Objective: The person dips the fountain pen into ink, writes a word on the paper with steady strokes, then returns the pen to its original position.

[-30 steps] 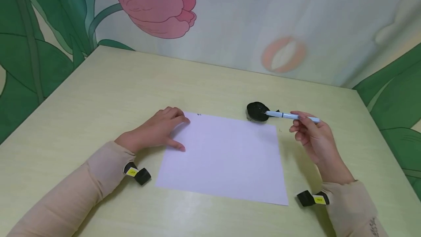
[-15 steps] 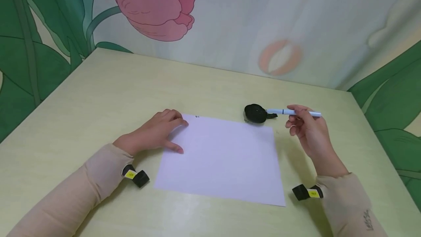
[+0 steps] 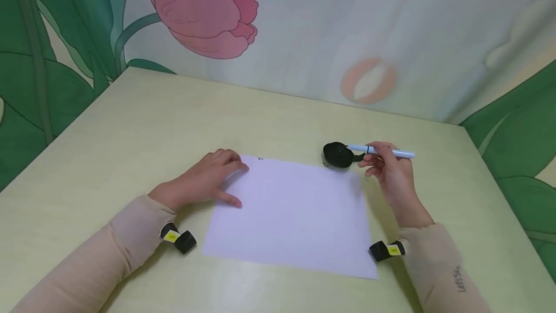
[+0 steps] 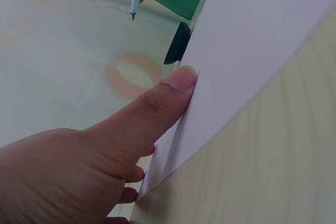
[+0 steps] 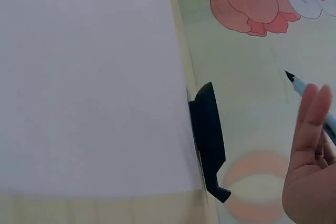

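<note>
A white sheet of paper (image 3: 286,216) lies on the table. My left hand (image 3: 201,180) rests on its left edge with thumb and fingers spread; in the left wrist view the thumb (image 4: 181,78) touches the paper. My right hand (image 3: 393,185) pinches a light-blue brush pen (image 3: 404,154) between thumb and fingers. Its dark pointed tip (image 5: 289,75) points left, near the rim of a small black dish (image 3: 337,155) in the head view. Both wrist views show that tip raised, apart from the dish. The dish stands at the paper's upper right edge, its short handle towards the right hand.
The pale wooden table (image 3: 182,115) extends around the paper. Behind it hangs a curtain (image 3: 304,28) printed with a pink tulip and green leaves. Small dark marks (image 3: 260,158) sit at the paper's top edge. Black wrist cameras (image 3: 186,242) stick out from both sleeves.
My right hand has moved left with the brush pen, closer to the dish's handle. The left hand keeps its place on the paper. The whole head view has shifted slightly.
</note>
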`<action>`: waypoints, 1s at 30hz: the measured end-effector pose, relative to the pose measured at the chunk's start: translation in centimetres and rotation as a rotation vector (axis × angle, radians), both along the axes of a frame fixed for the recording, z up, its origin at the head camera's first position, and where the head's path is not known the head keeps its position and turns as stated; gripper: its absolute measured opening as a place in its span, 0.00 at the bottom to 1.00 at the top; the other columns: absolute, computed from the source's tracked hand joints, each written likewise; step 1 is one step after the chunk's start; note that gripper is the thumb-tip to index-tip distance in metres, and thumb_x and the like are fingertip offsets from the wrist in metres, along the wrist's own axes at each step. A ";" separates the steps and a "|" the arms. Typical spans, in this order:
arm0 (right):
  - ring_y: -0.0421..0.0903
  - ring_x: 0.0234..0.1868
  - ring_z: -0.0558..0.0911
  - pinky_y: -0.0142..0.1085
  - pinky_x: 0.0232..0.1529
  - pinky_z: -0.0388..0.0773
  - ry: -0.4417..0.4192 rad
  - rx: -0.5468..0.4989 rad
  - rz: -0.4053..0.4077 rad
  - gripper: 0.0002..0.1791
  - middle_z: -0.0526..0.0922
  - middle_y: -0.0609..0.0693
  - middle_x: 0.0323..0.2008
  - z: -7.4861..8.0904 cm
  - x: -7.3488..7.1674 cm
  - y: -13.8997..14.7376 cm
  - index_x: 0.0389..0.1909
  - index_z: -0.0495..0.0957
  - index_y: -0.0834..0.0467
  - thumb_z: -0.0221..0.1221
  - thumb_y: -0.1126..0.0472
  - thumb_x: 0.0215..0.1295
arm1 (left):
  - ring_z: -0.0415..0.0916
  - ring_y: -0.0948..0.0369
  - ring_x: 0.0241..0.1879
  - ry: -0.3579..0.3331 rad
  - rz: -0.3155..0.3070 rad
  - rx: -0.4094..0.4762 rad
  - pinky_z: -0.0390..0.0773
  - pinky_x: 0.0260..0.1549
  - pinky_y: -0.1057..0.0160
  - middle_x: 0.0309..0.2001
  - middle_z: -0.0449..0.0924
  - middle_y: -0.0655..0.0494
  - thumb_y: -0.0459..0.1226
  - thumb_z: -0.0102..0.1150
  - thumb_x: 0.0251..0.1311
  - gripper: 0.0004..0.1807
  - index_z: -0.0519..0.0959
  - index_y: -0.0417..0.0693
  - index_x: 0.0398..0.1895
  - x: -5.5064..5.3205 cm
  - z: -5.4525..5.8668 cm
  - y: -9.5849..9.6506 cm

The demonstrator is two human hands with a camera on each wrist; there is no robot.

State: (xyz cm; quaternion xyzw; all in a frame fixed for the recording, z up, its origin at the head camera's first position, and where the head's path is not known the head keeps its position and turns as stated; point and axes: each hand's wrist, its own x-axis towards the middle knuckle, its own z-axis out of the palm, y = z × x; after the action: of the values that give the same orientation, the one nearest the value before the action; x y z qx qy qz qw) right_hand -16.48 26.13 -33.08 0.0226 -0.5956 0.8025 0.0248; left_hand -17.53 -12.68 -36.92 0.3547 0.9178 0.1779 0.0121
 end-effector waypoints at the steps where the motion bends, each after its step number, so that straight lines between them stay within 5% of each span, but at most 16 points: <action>1: 0.40 0.24 0.86 0.25 0.21 0.78 -0.008 0.013 -0.004 0.10 0.85 0.48 0.25 -0.4 -0.1 0.0 0.38 0.77 0.61 0.50 0.60 0.73 | 0.65 0.52 0.57 0.000 -0.001 0.000 0.66 0.59 0.50 0.55 0.70 0.50 0.59 0.73 0.39 0.42 0.74 0.48 0.58 0.0 -0.1 0.0; 15: 0.37 0.22 0.85 0.26 0.21 0.78 0.022 0.221 -0.131 0.04 0.86 0.45 0.23 -4.7 -1.2 1.1 0.34 0.76 0.60 0.58 0.63 0.67 | 0.64 0.53 0.58 0.014 -0.003 0.010 0.65 0.60 0.50 0.55 0.70 0.51 0.60 0.72 0.39 0.43 0.74 0.48 0.58 0.0 -0.4 -0.2; 30: 0.36 0.19 0.81 0.27 0.18 0.76 0.028 0.425 -0.131 0.05 0.84 0.43 0.21 -4.9 -1.4 0.6 0.34 0.76 0.62 0.60 0.63 0.65 | 0.65 0.52 0.58 0.027 -0.002 0.000 0.65 0.60 0.48 0.55 0.70 0.49 0.59 0.74 0.38 0.43 0.75 0.47 0.57 0.2 -0.1 -0.1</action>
State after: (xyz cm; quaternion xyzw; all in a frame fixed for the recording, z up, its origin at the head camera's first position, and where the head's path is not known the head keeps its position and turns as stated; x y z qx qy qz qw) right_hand -17.84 26.77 -37.99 -0.0002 -0.7511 0.6553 0.0800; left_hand -17.36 -12.79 -37.04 0.3579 0.9176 0.1729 -0.0002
